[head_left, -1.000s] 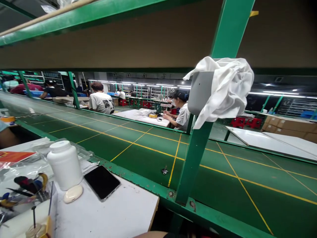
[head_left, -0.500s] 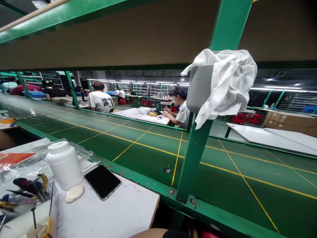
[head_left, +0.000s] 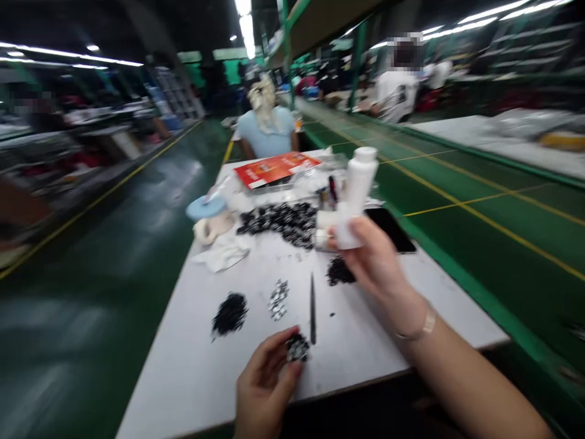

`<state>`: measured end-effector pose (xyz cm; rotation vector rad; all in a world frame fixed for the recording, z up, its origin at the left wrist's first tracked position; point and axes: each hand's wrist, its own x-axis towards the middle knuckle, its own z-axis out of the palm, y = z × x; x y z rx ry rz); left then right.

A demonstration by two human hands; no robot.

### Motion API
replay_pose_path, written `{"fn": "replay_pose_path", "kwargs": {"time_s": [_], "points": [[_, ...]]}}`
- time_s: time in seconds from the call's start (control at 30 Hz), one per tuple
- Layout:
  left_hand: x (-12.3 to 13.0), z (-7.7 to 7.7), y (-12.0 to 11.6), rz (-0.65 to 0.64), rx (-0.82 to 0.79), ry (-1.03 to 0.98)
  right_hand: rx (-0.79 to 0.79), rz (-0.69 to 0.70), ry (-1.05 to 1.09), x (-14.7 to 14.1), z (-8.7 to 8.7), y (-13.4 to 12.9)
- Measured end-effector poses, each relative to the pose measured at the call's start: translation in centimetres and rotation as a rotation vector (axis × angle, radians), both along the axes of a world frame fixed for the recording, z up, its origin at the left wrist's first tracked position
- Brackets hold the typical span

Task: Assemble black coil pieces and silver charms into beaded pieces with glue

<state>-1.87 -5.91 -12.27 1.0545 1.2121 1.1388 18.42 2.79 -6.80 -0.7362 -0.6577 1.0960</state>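
The view has swung down to the white table (head_left: pixel 183 378). The white plastic bottle (head_left: pixel 362 180), upright before, now tilts, clamped in the right hand (head_left: pixel 377 271), while the left hand (head_left: pixel 265 381) pinches a clump of black-and-silver small parts (head_left: pixel 297 347) above the table's near end.

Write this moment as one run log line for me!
left hand: holds small black-and-silver parts | right hand: holds white plastic bottle | nearby: black parts pile
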Motion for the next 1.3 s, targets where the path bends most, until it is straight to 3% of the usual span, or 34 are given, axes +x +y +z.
{"fn": "replay_pose_path", "kwargs": {"time_s": [0.13,0.33,0.47,0.67,0.87,1.3], "points": [[0.5,-0.4,0.1,-0.147,0.044,-0.079,-0.076,-0.192,0.147,1.4,-0.7,-4.6],[1.2,-1.6,-0.4,-0.233,0.058,-0.192,-0.006,-0.256,-0.065,-0.4,-3.6,-9.3],[1.4,-2.1,-0.3,-0.249,0.107,-0.234,0.123,-0.229,-0.227,-1.3,-4.4,-9.7],[1.2,-2.2,-0.2,-0.254,0.143,-0.232,0.229,-0.228,-0.303,-1.1,-5.8,-9.5],[1.2,-2.1,-0.3,-0.283,0.155,-0.181,0.138,-0.260,-0.329,-1.7,-6.1,-10.3],[1.3,-2.2,-0.2,-0.283,0.181,-0.179,0.168,-0.315,-0.398,-2.0,-5.9,-10.1]]}}
